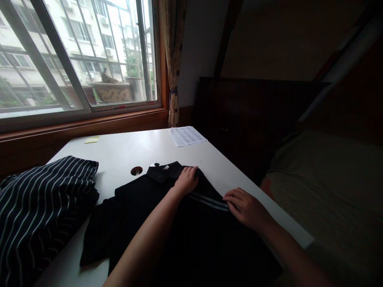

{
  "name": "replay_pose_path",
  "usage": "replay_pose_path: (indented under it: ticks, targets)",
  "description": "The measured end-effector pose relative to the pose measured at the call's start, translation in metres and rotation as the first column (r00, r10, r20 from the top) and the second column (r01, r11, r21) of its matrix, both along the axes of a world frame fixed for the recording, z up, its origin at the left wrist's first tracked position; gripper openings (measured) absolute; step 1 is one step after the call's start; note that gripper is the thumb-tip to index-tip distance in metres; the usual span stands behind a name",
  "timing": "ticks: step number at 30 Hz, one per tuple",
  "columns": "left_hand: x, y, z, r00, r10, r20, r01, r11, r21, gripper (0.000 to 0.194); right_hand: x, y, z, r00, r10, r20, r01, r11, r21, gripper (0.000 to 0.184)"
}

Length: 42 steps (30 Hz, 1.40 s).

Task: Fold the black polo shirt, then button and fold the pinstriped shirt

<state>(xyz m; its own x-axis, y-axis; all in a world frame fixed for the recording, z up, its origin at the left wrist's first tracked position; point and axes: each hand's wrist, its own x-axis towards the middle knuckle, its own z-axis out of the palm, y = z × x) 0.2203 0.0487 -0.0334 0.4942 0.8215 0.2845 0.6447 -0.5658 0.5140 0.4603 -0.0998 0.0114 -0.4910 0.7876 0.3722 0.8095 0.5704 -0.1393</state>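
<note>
Well, left hand [187,179] palm-down; right hand [243,207] on shirt [140,207]

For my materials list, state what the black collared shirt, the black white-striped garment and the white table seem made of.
Black collared shirt: matte fabric, perhaps knit; it lies limp, without shine.
Black white-striped garment: dull cloth, shown by its rumpled folds; fibre unclear.
White table: probably laminate, its smooth, satin surface reflecting daylight.

On the white table [128,147] lie printed white paper sheets [188,136] and, farther left, a yellow paper note [91,139]. Beyond — a grey-framed sliding window [64,63], a tied-back beige patterned curtain [173,48] beside it and, outside, a tan dark-patterned pot [110,93].
</note>
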Motion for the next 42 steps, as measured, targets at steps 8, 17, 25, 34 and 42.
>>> replay_pose_path:
  ticks: [8, 17, 25, 34, 42]
  targets:
    - [0.021, 0.028, 0.001, 0.981, 0.150, 0.121, -0.121, 0.969, -0.215, 0.065, -0.050, 0.016, -0.008, 0.999, -0.036, -0.029, 0.035, 0.998, -0.059, 0.032]
    - [0.030, 0.035, 0.002, 0.982, 0.156, 0.109, -0.129, 0.966, -0.222, 0.072, -0.054, 0.007, -0.033, 0.996, -0.046, 0.076, 0.059, 0.982, -0.179, 0.041]
    - [0.016, 0.012, -0.003, 0.999, -0.027, 0.033, 0.025, 0.997, 0.077, 0.066, -0.051, -0.006, -0.032, 0.989, -0.002, 0.145, 0.050, 0.943, -0.330, 0.062]
    - [-0.008, -0.007, 0.003, 0.894, -0.392, -0.215, 0.430, 0.886, 0.172, 0.043, -0.052, -0.012, -0.031, 0.986, 0.003, 0.168, 0.061, 0.927, -0.369, 0.068]
    - [-0.004, 0.002, -0.006, 0.939, -0.237, -0.249, 0.274, 0.954, 0.125, 0.053, -0.051, -0.022, -0.030, 0.985, -0.008, 0.172, 0.071, 0.929, -0.362, 0.070]
